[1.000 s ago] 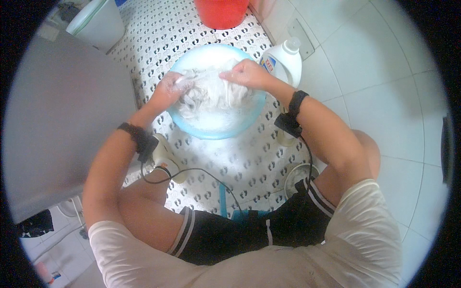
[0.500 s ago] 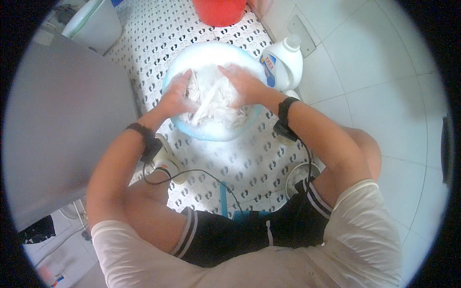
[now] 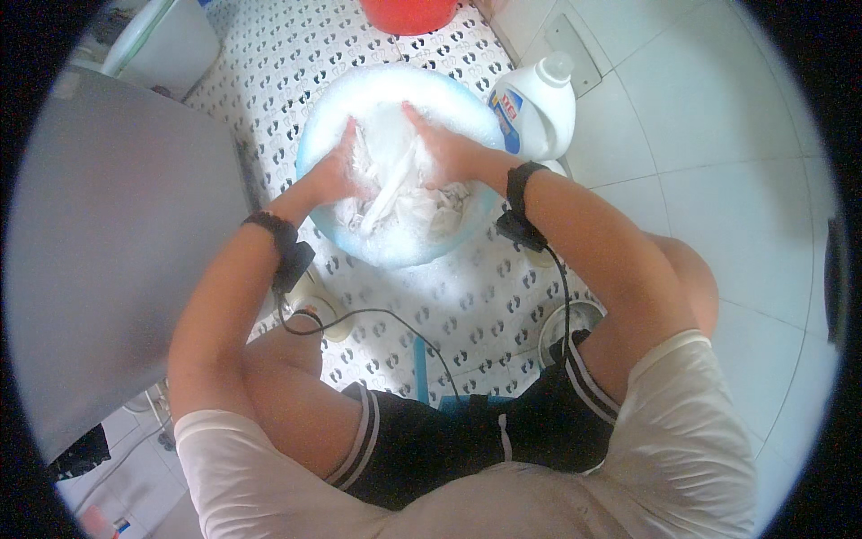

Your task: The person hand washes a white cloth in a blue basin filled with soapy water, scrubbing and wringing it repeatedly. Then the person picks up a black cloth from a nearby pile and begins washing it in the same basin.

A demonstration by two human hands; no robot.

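A round light-blue basin (image 3: 321,227) full of white suds stands on the floor in front of me. In it lies a bunched, wet white cloth (image 3: 438,212), with a twisted fold running up its middle. My left hand (image 3: 339,169) grips the cloth's left side, while my right hand (image 3: 446,154) grips it from the right. Suds and cloth hide some of the fingertips. Both thumbs and index fingers point toward the far rim. Each wrist wears a black strap with a small box and a cable.
A white detergent bottle (image 3: 540,108) stands right of the basin by the tiled wall (image 3: 718,117). Beyond is a red bucket (image 3: 410,16). A grey panel (image 3: 135,242) borders the left side, with a white bin (image 3: 171,49) behind it. A metal bowl (image 3: 575,325) sits by my right leg.
Both hands stay in the basin and have shifted slightly with the cloth, which now bunches up more at the lower right. The whole view has moved a little.
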